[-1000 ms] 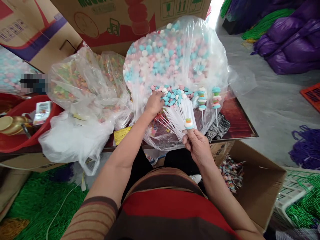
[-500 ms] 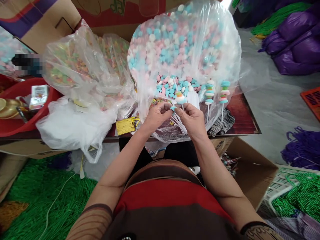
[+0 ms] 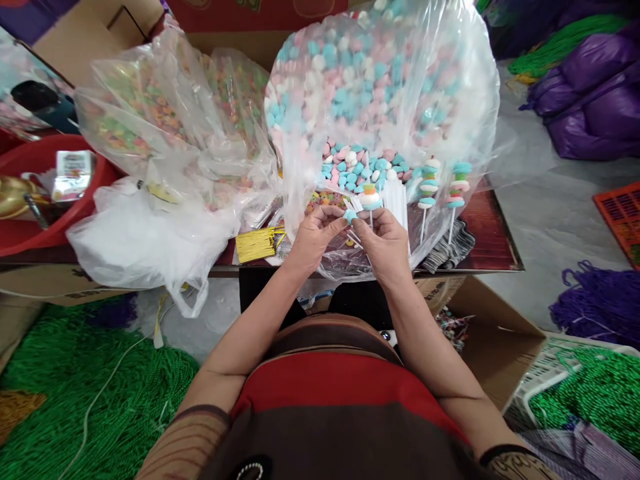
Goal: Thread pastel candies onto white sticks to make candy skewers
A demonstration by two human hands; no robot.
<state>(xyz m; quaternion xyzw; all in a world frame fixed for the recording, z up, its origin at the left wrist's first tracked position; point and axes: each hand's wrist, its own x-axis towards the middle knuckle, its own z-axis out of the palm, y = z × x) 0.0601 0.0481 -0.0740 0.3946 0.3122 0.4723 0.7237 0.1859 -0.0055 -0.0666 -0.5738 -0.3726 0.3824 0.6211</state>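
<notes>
My left hand [image 3: 316, 241] pinches a light-blue candy [image 3: 349, 215] from its left side. From the other side, the thumb of my right hand [image 3: 389, 248] touches the same candy. A partly threaded candy skewer [image 3: 371, 199], with orange, white and blue pieces on a white stick, stands upright in my right fingers. Just beyond the hands, pink, white and blue candies [image 3: 363, 167] spill from a large clear bag [image 3: 450, 127]. Two fuller candy skewers, one left [image 3: 427, 187] and one right [image 3: 457, 190], stand to the right. White sticks [image 3: 396, 200] lie behind my right hand.
Yellow twist ties [image 3: 255, 245] lie left of my hands. Beyond them are a bag of gummy rings [image 3: 165, 107], a white plastic bag [image 3: 150, 233] and a red basin [image 3: 95, 207]. Striped grey wrappers [image 3: 453, 248] sit near the table's right edge, above an open carton [image 3: 500, 340].
The camera view has shifted slightly. Both hands remain together at the blue candy, which now shows more of its face. The skewer in my right hand stands a little more upright.
</notes>
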